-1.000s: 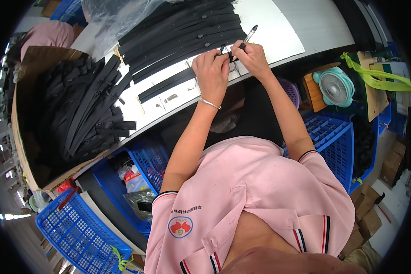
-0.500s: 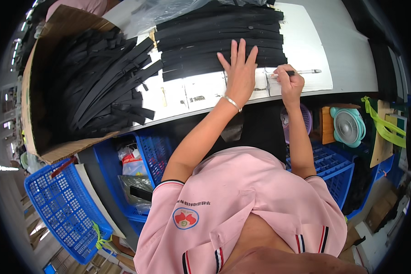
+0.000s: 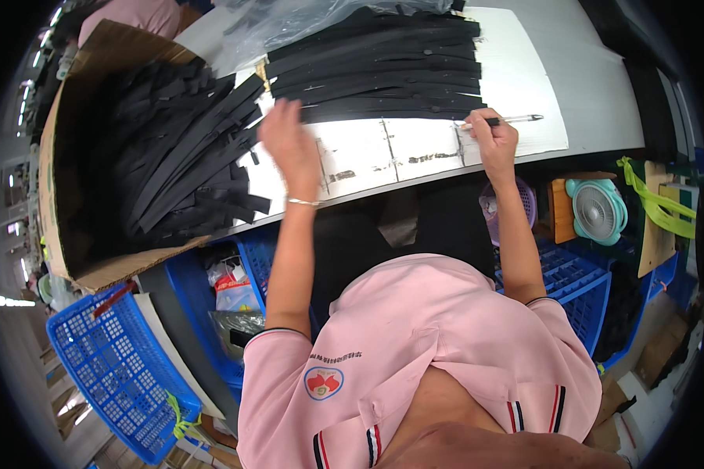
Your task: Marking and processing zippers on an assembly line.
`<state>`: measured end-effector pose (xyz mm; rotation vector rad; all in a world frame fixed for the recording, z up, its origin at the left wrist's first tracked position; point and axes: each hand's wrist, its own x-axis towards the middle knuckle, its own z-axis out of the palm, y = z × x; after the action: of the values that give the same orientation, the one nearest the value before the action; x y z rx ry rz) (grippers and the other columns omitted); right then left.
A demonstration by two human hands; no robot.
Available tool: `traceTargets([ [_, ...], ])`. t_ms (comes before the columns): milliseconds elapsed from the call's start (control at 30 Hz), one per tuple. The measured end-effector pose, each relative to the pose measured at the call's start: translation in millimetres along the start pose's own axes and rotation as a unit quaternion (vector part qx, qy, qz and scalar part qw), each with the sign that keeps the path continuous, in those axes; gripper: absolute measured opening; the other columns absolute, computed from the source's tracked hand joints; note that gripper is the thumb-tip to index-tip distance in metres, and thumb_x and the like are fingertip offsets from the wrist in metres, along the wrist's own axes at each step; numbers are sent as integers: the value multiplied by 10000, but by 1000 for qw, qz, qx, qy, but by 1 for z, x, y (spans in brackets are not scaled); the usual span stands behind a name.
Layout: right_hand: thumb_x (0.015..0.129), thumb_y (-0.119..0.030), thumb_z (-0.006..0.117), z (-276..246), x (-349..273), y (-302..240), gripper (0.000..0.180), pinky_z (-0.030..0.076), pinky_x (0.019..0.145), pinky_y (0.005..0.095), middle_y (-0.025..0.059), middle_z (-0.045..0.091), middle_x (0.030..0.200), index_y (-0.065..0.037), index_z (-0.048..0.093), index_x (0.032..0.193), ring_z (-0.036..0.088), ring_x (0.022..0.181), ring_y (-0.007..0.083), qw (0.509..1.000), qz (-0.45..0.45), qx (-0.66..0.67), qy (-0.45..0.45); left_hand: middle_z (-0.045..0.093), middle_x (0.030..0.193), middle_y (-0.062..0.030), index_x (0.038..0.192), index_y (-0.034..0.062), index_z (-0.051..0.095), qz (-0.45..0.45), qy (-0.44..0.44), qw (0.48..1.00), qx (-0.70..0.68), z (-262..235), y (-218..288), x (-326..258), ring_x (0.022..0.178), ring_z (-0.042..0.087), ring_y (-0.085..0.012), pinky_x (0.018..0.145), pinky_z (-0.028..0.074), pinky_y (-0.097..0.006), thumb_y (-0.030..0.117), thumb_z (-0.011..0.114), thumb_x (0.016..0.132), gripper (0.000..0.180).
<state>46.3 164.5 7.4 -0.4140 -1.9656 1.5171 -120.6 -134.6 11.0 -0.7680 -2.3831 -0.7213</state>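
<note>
Black fabric strips (image 3: 375,74) lie side by side across a white board (image 3: 524,86) on the table, their right ends roughly lined up. Dark lines and smudges mark the bare near part of the board. My right hand (image 3: 496,142) is closed around a pen (image 3: 516,119), its tip close to the right end of the nearest strip. My left hand (image 3: 288,144) is at the left ends of the strips, beside the pile of loose black strips (image 3: 188,148); its fingers are smeared by motion. That pile spills out of a cardboard box (image 3: 55,148) at the left.
Clear plastic film (image 3: 278,27) lies at the table's far side. Below the near edge stand blue plastic crates (image 3: 121,367) to the left and another blue crate (image 3: 579,285) to the right. A turquoise fan (image 3: 596,211) and a purple basket (image 3: 524,211) sit at the right.
My left hand has lifted off the strips and moved left toward the box of loose strips. My right hand stays nearly in place with the pen.
</note>
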Motion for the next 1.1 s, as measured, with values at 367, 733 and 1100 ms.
traceTargets([
  [367, 968, -109, 663, 3, -5, 4, 166, 446, 570, 235, 5, 654, 676, 13, 721, 871, 565, 620, 50, 1000, 12, -24, -2, 735, 1097, -70, 996, 63, 742, -97, 40, 993, 54, -35, -72, -5, 1073, 649, -279, 977, 423, -426, 207, 667, 981, 163],
  [733, 1023, -144, 651, 13, -7, -21, 184, 522, 671, 255, 72, 715, 799, -51, 702, 1173, 690, 724, 132, 994, -68, -75, 33, 661, 877, -77, 908, 60, 731, 50, -109, 970, -211, 10, 90, -11, 859, 644, -285, 731, 525, -388, 102, 748, 859, 66],
  [1100, 856, -168, 784, 8, -68, -24, 455, 359, 1139, 510, 40, 692, 1325, -81, 635, 1277, 566, 1333, 267, 892, -233, -377, -84, 663, 1270, -120, 1222, 53, 700, -12, -96, 975, -198, 17, 124, -31, 1185, 603, -332, 1044, 447, -430, 54, 716, 897, 326],
])
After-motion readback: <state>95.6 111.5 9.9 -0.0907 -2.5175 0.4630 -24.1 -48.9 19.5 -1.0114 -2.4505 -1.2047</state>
